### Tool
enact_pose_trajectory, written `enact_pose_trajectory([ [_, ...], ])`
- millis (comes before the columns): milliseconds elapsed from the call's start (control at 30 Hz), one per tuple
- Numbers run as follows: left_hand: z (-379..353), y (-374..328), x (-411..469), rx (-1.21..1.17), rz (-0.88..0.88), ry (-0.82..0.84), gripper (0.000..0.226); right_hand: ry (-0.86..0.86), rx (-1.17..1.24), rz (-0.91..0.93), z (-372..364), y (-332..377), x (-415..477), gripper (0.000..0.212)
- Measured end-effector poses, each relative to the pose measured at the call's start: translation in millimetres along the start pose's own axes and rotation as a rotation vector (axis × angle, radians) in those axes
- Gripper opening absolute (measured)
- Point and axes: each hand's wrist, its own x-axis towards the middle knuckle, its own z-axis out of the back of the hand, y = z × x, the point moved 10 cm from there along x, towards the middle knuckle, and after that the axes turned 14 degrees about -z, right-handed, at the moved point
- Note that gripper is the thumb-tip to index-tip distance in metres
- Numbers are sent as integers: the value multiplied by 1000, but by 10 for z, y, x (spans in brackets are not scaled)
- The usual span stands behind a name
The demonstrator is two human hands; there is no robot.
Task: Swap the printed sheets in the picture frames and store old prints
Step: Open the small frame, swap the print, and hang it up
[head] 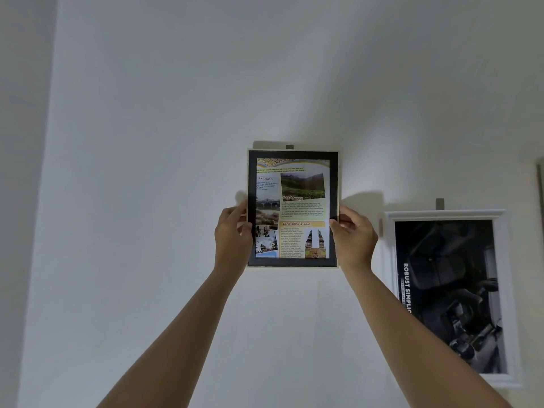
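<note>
A black picture frame (292, 154) is up against the white wall, its top just under a small grey wall hook (290, 146). Behind its glass is a colourful printed sheet (294, 210) with photos and text blocks. My left hand (234, 234) grips the frame's left edge, thumb on the front. My right hand (353, 234) grips the right edge in the same way. Both arms reach up from the bottom of the view.
A larger white frame (447, 214) with a black-and-white print (450, 295) hangs lower to the right from its own grey hook (439, 204). A wall corner (50, 172) runs down the left side. Another frame's edge (540, 184) shows at far right.
</note>
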Motion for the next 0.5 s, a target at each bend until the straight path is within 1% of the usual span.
enact_pose_trajectory([
  [167, 17, -10, -8, 11, -16, -13, 44, 7, -42, 8, 41, 40, -40, 25],
  [500, 64, 11, 2, 44, -10, 6, 42, 22, -101, -2, 11, 33, -93, 20],
])
